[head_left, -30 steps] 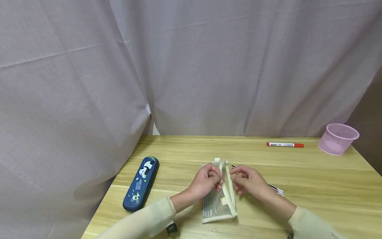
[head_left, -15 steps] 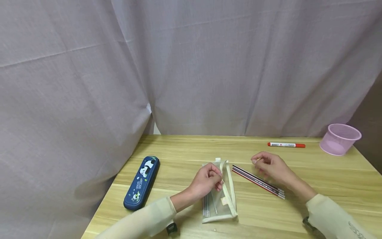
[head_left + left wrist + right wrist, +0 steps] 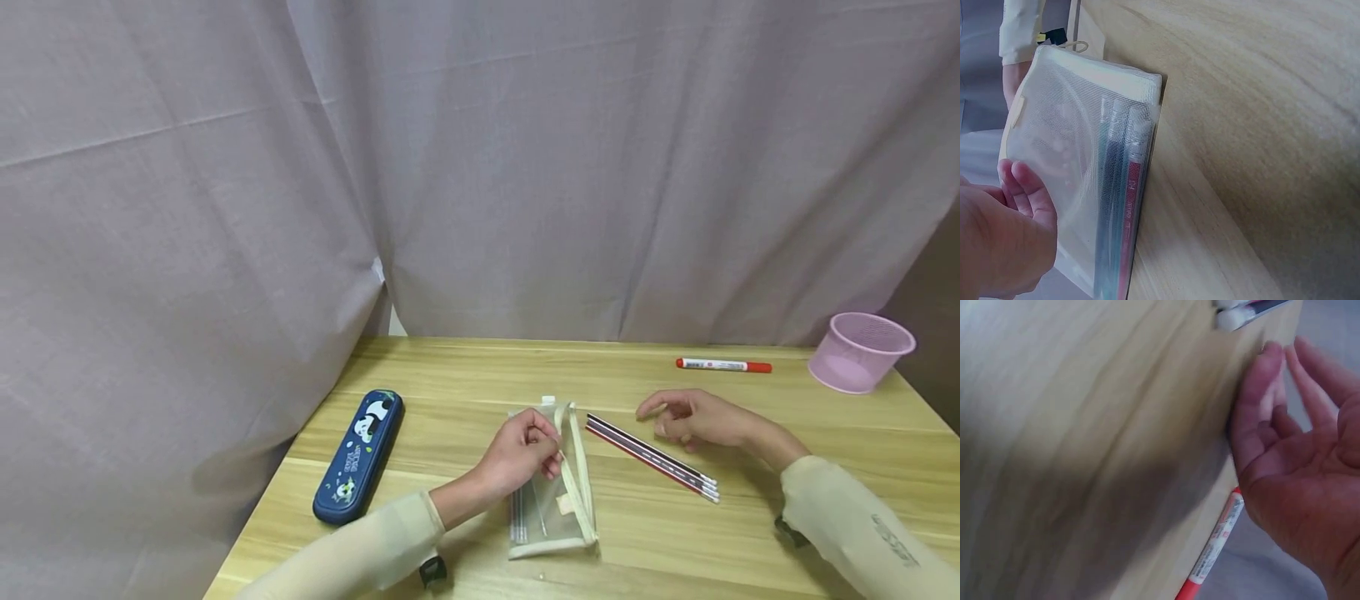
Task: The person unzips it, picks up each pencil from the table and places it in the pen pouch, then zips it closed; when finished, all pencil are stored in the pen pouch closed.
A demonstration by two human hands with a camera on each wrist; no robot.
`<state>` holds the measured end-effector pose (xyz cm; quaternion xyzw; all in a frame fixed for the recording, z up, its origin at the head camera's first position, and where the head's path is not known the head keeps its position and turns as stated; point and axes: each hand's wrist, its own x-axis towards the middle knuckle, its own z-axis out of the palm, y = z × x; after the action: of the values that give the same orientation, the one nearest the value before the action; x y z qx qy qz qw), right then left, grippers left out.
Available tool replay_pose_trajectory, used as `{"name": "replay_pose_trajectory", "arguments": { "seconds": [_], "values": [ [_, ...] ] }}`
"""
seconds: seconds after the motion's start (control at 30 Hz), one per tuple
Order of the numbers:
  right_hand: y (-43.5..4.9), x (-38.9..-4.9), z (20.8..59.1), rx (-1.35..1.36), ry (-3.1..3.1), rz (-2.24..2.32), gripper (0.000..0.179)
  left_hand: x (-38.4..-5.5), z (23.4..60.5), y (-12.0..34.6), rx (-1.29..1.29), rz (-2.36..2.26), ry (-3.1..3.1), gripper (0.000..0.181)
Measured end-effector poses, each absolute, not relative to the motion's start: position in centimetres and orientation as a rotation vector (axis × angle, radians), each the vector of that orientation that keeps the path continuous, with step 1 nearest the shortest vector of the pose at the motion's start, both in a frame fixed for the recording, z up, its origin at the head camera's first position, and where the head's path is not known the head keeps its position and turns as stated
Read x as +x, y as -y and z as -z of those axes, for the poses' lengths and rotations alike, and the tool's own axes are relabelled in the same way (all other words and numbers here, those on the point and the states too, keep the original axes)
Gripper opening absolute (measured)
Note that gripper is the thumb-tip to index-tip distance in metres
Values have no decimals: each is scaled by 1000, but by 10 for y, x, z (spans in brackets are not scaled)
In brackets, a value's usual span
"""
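Note:
A translucent mesh zip pouch (image 3: 535,512) lies on the table, its cream zipper edge parted. My left hand (image 3: 517,458) pinches that zipper edge near the top. Through the mesh in the left wrist view, several pencils (image 3: 1129,200), one of them red, show inside the pouch. Right of the pouch, several striped pencils (image 3: 648,457) with white ends lie side by side on the wood. Just beyond them hovers my right hand (image 3: 697,419), fingers loosely bent and holding nothing; the right wrist view shows a gap between thumb and fingers.
A blue panda pencil case (image 3: 358,458) lies at the left. Near the back edge are a red-and-white marker (image 3: 723,365) and, in the right corner, a pink mesh cup (image 3: 858,354). A grey curtain (image 3: 495,183) hangs behind the wooden table (image 3: 465,375).
My right hand has moved from the pouch's opening to the right, past the loose pencils, uncovering them. The left hand keeps its pinch on the pouch edge.

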<state>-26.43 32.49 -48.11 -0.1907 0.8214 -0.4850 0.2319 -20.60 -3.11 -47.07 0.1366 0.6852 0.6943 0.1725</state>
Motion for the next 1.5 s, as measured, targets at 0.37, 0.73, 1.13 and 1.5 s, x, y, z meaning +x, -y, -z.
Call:
{"name": "replay_pose_trajectory", "arguments": {
  "seconds": [0.37, 0.73, 1.13, 1.5],
  "values": [
    [-325, -260, 488, -698, -2258, 1301, 35, -206, 469, 29, 372, -1972, -1937, 7],
    [-319, -262, 488, -756, -2267, 1265, 39, -207, 467, 34, 374, -1958, -1930, 7],
    [-310, -254, 481, -627, -2446, 1125, 46, -207, 467, 32, 352, -1946, -1928, 6],
    [-299, -243, 474, -619, -2806, 727, 42, -205, 466, 34, 345, -1938, -1916, 9]
  ]
}}
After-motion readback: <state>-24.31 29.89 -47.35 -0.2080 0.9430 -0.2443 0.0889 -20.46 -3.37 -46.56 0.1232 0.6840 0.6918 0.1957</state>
